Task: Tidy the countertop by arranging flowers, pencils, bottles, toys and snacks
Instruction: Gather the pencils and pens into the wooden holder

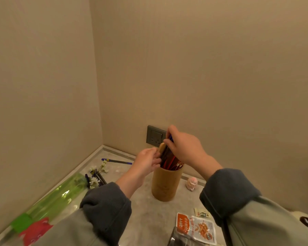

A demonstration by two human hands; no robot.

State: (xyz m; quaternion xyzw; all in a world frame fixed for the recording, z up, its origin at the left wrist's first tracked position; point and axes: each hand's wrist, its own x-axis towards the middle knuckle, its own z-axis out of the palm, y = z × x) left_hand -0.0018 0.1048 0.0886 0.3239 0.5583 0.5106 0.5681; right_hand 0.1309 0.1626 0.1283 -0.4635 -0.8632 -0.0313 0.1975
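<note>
**Q:** Where are the pencils, and what are the hands doing?

**A:** The pencils (pixel 169 162), mostly red and dark, stand bunched in a tall bamboo holder (pixel 166 184) on the grey bench (pixel 146 219), near the corner of two beige walls. The right hand (pixel 185 148) reaches over from above, and its fingers (pixel 168 142) are clamped on the tops of the pencils. The left hand (pixel 148 160) comes in from the side with its fingers (pixel 156 154) curled against the bundle, gripping it just above the holder's rim.

**Q:** What else lies on the bench?

**A:** A blue pen (pixel 116 161) lies behind the holder, near the wall. To the left are small white flowers (pixel 97 176), with a green bottle (pixel 57 196) lying on its side and a blurred red toy (pixel 36 229) nearer the viewer. A little pink figurine (pixel 192 183) stands just right of the holder. Close to the viewer lie an orange-and-white snack packet (pixel 196 228) and a small sachet (pixel 202 213). A grey wall socket (pixel 155 136) sits behind the hands.
</note>
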